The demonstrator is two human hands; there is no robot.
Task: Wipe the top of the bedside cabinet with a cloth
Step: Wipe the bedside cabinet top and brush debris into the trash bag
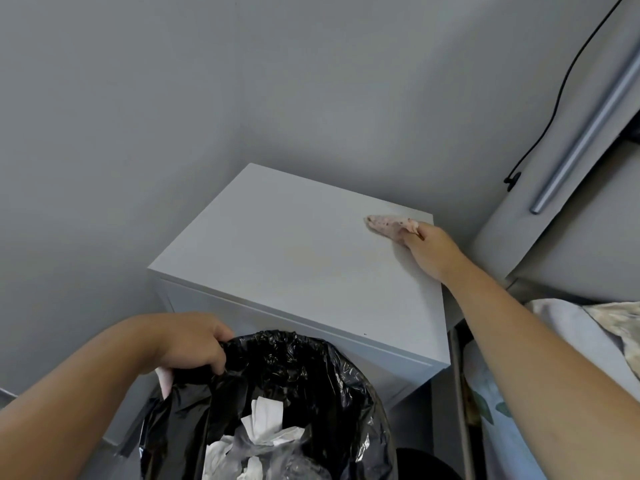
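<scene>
Item 1: cabinet (294, 258), white, top bare, set in the wall corner. Item 2: cloth (389, 225), pink, speckled, flat on the top at 2 o'clock, near the back edge; my right hand (429, 251) presses it down to wipe. Item 3: bin bag (304, 379), black, at 6 o'clock; my left hand (194, 344) is clenched on its rim, probably holding it open for crumbs.

Matt cabinet top (277, 244) — glossy plastic bag (294, 368)
</scene>
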